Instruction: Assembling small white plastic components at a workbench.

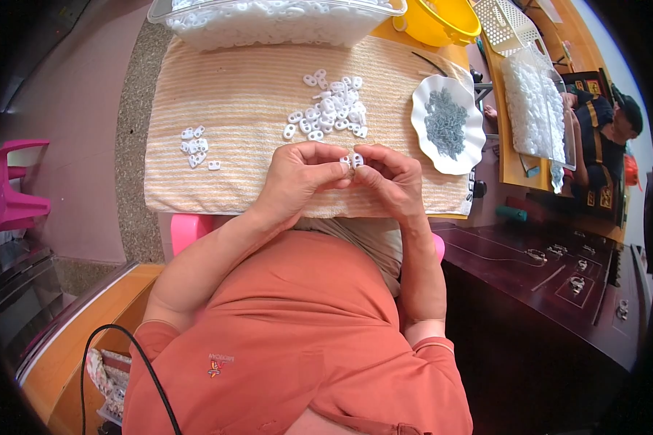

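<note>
My left hand (295,176) pinches a small white plastic piece (345,161) between thumb and forefinger, close to the front edge of the striped towel. Against it, my right hand (394,179) grips another white two-hole plastic piece (358,159). The two pieces meet or nearly meet; whether they are joined cannot be told. Just beyond my fingers lies a loose heap of white two-hole pieces (331,109). A smaller group of white pieces (194,147) sits to the left. On the right, a white scalloped dish (472,148) holds many small grey metal parts (445,122), perhaps springs.
A clear plastic bin (268,32) full of white pieces stands at the table's far edge, beside a yellow basket (442,25). The striped towel (225,94) covers the table. To the right, a person (606,130) sits by another filled clear bin (533,109). A pink chair (14,188) stands left.
</note>
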Tool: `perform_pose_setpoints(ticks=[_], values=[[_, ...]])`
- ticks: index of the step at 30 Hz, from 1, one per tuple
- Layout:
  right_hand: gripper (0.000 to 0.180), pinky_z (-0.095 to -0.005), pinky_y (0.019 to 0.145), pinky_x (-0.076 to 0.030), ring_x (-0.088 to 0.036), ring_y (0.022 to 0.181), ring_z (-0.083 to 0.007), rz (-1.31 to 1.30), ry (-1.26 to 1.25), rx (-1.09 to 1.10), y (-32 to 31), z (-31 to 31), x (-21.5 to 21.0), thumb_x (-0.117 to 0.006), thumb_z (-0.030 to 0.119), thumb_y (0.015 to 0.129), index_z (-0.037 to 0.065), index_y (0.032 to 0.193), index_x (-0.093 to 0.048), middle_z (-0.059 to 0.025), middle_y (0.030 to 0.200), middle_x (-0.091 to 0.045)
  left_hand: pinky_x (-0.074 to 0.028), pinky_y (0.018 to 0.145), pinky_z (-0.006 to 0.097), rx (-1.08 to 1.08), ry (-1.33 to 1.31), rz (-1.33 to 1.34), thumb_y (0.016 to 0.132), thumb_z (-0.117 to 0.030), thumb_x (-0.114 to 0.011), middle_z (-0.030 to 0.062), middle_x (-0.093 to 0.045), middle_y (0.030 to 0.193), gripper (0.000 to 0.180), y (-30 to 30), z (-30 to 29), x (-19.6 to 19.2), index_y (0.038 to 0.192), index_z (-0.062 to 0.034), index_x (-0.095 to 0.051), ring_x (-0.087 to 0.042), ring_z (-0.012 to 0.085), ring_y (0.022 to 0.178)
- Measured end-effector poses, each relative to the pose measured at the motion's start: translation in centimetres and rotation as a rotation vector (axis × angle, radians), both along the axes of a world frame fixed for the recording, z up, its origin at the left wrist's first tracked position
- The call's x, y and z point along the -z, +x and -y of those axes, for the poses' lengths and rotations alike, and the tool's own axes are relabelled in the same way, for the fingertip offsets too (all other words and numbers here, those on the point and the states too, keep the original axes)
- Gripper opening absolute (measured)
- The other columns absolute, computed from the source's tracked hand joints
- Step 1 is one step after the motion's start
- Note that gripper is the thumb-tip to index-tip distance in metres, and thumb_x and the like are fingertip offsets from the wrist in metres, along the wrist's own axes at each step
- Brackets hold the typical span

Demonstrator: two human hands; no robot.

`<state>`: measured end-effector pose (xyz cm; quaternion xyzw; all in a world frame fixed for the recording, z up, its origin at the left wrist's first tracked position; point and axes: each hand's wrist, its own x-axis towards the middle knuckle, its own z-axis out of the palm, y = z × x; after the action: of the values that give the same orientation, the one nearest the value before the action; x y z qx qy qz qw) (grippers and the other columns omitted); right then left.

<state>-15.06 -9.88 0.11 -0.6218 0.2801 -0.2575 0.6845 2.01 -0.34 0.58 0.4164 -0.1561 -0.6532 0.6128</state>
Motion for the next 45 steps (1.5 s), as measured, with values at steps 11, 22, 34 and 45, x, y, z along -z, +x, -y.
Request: perform_pose_setpoints(ticks=[11,22,34,45], values=[[0.028,-0.0229,0.076,-0.054,-0.064,0.087,-0.0107,0.007,0.007,-0.026,-0.09,0.02,0.23,-0.064,-0.003,0.087,-0.004,0.115,-0.062,-0.0071,0.098,-0.068,-0.056,0.076,0.026,-0.003,0.006,-0.002,0.086,-0.003,-0.065,0.0098,-0.067,0.092,0.018,-0.29,-0.07,-0.12,0.103,0.0032,-0.063,-0.065,0.0139,0.08],[0.027,-0.0237,0.078,-0.054,-0.064,0.089,-0.0118,0.007,0.034,-0.015,-0.18,-0.02,0.03,-0.063,-0.003,0.088,-0.005,0.115,-0.062,-0.0083,0.099,-0.068,-0.056,0.075,0.023,-0.03,0.064,-0.056,0.089,-0.004,-0.064,0.0086,-0.068,0.095,0.021,-0.55,-0.24,-0.81,0.107,0.0048,-0.064,-0.065,0.0115,0.081],[0.028,-0.0253,0.077,-0.055,-0.066,0.089,-0.0143,0.084,0.097,-0.006,-0.42,-0.01,0.32,-0.066,-0.005,0.085,-0.007,0.112,-0.062,-0.0104,0.1,-0.068,-0.055,0.071,0.022,0.0,0.058,-0.097,0.088,-0.005,-0.065,0.0083,-0.068,0.094,0.019,-0.57,-0.3,-0.42,0.106,0.0038,-0.064,-0.065,0.0115,0.078],[0.027,-0.027,0.074,-0.058,-0.067,0.086,-0.016,0.118,0.116,-0.02,-0.46,-0.17,0.35,-0.065,-0.005,0.085,-0.007,0.112,-0.062,-0.0117,0.098,-0.068,-0.055,0.07,0.023,0.03,0.038,-0.111,0.088,-0.006,-0.066,0.0082,-0.067,0.09,0.018,-0.67,-0.28,-0.29,0.103,0.0023,-0.064,-0.065,0.0122,0.076]])
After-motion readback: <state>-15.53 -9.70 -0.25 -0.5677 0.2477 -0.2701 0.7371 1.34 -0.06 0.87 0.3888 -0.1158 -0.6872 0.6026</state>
